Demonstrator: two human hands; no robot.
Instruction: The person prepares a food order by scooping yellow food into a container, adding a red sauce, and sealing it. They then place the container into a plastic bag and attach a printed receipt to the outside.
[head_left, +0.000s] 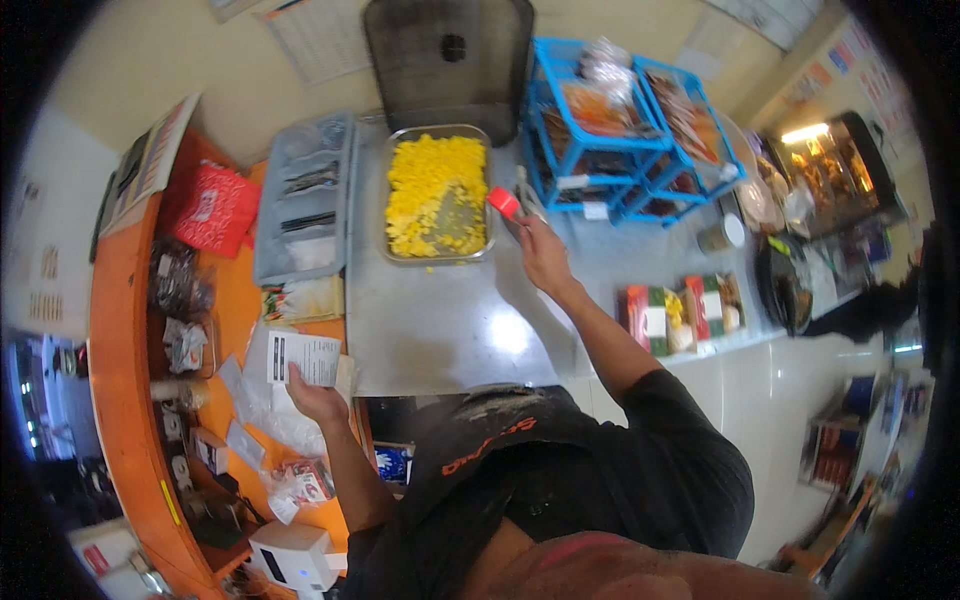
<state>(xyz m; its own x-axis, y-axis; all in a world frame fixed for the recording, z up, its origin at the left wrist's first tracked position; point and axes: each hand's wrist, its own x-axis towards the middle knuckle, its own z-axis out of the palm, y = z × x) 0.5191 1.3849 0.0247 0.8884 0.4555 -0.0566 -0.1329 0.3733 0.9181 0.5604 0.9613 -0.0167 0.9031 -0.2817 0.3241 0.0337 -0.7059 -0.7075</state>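
Note:
My left hand (321, 397) holds a white printed paper slip (306, 358) above the orange counter. The slip bears writing. My right hand (546, 259) is raised over the steel table (442, 322), with its fingers closed around a small red-ended object (503, 202) that I cannot identify more exactly. Just beyond the fingers lie what look like metal tongs (529, 196), partly hidden. To the left of that hand stands a steel tray of crumbled yellow food (433, 172), scooped low at its front right.
Blue plastic baskets (607, 142) of packed food stand at the back right. Two open food boxes (646, 315) sit near the right edge. Left are a grey cutlery tray (300, 217), a red bag (210, 206) and a white printer (294, 553). Someone's dark sleeve (862, 315) reaches in.

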